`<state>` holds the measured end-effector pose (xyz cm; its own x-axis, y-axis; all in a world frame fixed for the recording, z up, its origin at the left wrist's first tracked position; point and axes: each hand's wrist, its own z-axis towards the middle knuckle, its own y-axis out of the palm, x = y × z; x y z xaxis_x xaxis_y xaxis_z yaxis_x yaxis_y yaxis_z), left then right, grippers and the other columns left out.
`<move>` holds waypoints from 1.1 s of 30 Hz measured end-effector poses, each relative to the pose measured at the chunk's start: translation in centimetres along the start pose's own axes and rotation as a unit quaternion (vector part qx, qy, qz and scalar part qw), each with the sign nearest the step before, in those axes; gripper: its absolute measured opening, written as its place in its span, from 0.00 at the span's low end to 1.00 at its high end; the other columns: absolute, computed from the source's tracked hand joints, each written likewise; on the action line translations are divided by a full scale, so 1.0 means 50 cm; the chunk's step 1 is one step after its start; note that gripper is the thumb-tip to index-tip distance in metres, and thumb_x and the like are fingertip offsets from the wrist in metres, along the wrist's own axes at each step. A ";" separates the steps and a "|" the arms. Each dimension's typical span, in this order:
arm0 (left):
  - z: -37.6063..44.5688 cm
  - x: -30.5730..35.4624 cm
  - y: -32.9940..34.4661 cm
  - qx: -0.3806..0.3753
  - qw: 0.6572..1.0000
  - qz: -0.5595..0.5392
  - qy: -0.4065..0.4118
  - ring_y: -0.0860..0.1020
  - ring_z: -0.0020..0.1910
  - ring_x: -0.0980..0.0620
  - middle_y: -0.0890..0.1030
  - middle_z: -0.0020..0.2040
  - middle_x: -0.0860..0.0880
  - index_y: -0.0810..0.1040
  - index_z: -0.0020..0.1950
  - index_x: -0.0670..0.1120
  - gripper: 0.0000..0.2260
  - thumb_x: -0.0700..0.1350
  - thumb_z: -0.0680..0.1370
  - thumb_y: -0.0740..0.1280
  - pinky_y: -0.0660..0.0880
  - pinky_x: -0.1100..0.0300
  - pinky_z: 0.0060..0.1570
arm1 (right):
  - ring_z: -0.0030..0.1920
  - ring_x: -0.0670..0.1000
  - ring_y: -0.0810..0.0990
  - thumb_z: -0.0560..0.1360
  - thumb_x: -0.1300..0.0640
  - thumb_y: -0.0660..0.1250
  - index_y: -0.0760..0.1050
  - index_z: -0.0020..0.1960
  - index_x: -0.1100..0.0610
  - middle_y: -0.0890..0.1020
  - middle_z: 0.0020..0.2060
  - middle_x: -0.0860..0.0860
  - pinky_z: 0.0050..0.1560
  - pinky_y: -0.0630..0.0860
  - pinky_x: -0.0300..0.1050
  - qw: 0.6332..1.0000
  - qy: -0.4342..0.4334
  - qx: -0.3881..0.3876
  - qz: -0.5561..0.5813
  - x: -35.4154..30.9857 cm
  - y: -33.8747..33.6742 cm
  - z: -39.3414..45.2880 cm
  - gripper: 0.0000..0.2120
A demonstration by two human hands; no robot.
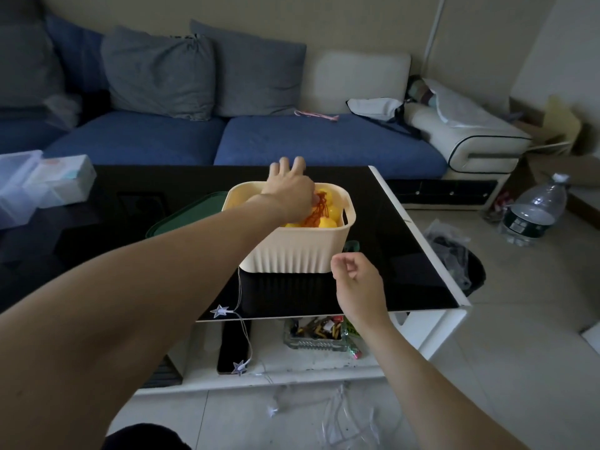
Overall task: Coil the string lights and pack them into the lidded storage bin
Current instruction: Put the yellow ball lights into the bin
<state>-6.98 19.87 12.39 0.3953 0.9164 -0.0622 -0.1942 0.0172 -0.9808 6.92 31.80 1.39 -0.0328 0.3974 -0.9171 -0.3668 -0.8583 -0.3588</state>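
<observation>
cream ribbed bin point(293, 251) open, star lights point(240, 366) dangling

No text, label or number is legible anywhere; bottle label too blurred.

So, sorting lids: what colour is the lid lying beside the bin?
Dark green lid, left of the cream bin; head view.

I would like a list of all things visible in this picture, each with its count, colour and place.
storage bin: one, cream, on the black table
yellow balls: several, yellow with orange string, inside the bin
lid: one, green, left of the bin
string lights: one strand, clear stars, hanging off the table edge to the floor
table: one, black top
sofa: one, blue, behind the table
water bottle: one, clear, floor at right
left hand: reaches into the bin
right hand: loosely curled, beside the bin
</observation>
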 end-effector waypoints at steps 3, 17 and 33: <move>0.003 -0.005 -0.007 -0.122 0.987 -0.106 -0.014 0.71 0.65 0.42 0.73 0.66 0.42 0.76 0.65 0.45 0.18 0.53 0.84 0.55 0.66 0.47 0.66 | 0.49 0.40 0.79 0.82 0.54 0.64 0.76 0.56 0.53 0.80 0.47 0.43 0.43 0.72 0.27 1.000 0.004 -0.005 0.007 0.002 0.002 0.000 0.06; 0.019 0.029 0.036 -0.164 0.976 -0.139 0.039 0.73 0.60 0.45 0.78 0.59 0.44 0.80 0.60 0.42 0.18 0.54 0.81 0.63 0.67 0.51 0.61 | 0.47 0.43 0.80 0.80 0.58 0.67 0.78 0.54 0.54 0.81 0.47 0.47 0.44 0.75 0.29 0.998 0.001 -0.057 0.000 0.012 0.010 -0.001 0.04; -0.105 -0.002 0.028 0.198 0.941 -0.269 0.044 0.76 0.53 0.49 0.75 0.57 0.46 0.78 0.58 0.43 0.10 0.44 0.82 0.60 0.75 0.53 0.54 | 0.46 0.42 0.78 0.79 0.60 0.67 0.77 0.54 0.53 0.80 0.45 0.46 0.42 0.73 0.28 0.997 -0.003 -0.082 -0.007 0.000 -0.001 -0.024 0.04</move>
<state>-2.57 17.69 10.07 0.6021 0.6960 0.3913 -0.2579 0.6333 -0.7296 8.04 31.47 1.20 -0.0341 0.4109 -0.9110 -0.2112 -0.8940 -0.3953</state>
